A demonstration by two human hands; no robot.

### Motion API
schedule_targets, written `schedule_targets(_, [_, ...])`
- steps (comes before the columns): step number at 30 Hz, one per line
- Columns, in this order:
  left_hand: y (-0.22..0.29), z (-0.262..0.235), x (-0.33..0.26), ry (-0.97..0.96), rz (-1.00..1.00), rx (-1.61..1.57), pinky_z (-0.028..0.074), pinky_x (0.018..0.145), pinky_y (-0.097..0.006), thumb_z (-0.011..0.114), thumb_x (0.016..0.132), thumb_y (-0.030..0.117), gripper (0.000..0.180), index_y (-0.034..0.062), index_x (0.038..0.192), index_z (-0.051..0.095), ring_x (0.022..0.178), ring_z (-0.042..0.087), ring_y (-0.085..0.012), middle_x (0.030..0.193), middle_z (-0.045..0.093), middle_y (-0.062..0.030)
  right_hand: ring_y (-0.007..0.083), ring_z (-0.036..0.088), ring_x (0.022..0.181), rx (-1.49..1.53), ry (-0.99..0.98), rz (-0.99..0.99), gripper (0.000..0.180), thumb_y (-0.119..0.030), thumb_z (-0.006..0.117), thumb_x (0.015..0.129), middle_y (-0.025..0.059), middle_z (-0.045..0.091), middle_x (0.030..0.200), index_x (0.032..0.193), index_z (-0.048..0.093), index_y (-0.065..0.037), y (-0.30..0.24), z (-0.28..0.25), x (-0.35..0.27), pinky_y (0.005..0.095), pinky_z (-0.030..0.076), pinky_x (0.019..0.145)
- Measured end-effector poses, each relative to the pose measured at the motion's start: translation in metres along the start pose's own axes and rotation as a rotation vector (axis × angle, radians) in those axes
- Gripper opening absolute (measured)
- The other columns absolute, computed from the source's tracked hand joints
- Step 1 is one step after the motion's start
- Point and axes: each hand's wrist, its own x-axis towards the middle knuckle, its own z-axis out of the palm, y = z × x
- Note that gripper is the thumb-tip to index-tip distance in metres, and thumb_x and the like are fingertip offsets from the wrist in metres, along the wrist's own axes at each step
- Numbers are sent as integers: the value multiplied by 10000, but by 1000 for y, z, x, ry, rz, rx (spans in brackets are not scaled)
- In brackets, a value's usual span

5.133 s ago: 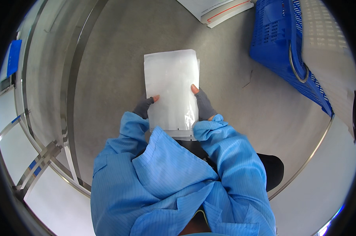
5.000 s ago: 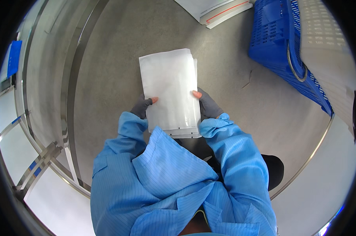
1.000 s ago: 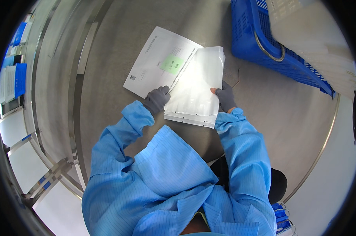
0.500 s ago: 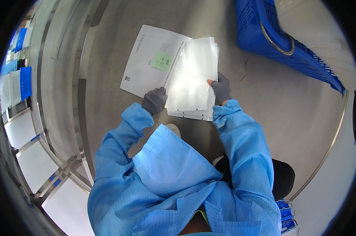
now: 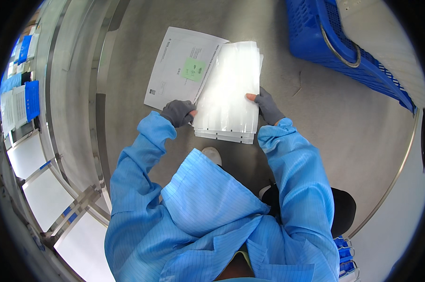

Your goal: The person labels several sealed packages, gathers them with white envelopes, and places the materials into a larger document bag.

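Between my two gloved hands is a stack of shiny white, translucent sheets [image 5: 229, 89], its lower edges slightly fanned. My right hand [image 5: 270, 106] grips the stack's right edge, bare thumb on top and fingers beneath. On the other side my left hand [image 5: 178, 113] is closed at the stack's lower left edge. A printed white paper sheet [image 5: 164, 63] spreads out to the left, partly under the stack and touching the left hand. A pale green sticky note [image 5: 193, 69] with handwriting sits on that paper. Both gloves are grey, and the left fingertips are mostly hidden.
A blue plastic basket [image 5: 311, 47] with a metal handle stands at the upper right, white material beside it. Along the left runs a metal frame [image 5: 101, 136] with white panels [image 5: 48, 197] and blue items. My shoe [image 5: 212, 155] shows on the grey floor below the stack.
The stack and paper have shifted slightly up and left in the picture. My left hand has turned so its thumb shows at the stack's edge. My right hand keeps its grip.
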Motion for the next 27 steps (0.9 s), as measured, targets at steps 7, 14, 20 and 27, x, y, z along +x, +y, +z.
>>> schedule_targets(7, [16,-8,0,-48,-43,96,489,670,-439,621,746,168,144,109,876,617,749,625,-317,833,611,-86,241,640,849,-166,172,-134,436,-3,626,753,162,656,1024,1182,564,42,-9,18,-11,334,510,788])
schedule_targets(14, [17,1,7,-63,-57,159,498,646,-433,620,730,160,134,123,858,603,726,628,-320,861,611,-78,241,645,822,-94,266,-199,401,6,622,762,175,665,991,1157,574,56,-13,34,-4,324,511,747])
schedule_targets(20, [2,51,13,-20,-77,122,520,737,-438,568,809,148,259,105,1063,585,839,649,-329,989,613,-103,235,644,821,-233,281,-295,414,-35,653,756,179,663,989,1152,571,56,-10,22,18,316,506,755])
schedule_targets(27, [14,47,5,58,-64,80,524,737,-450,566,821,152,283,92,1096,533,840,648,-327,961,602,-148,256,631,897,20,-12,81,510,-137,687,788,175,633,1087,1237,524,40,-37,19,-1,345,510,799])
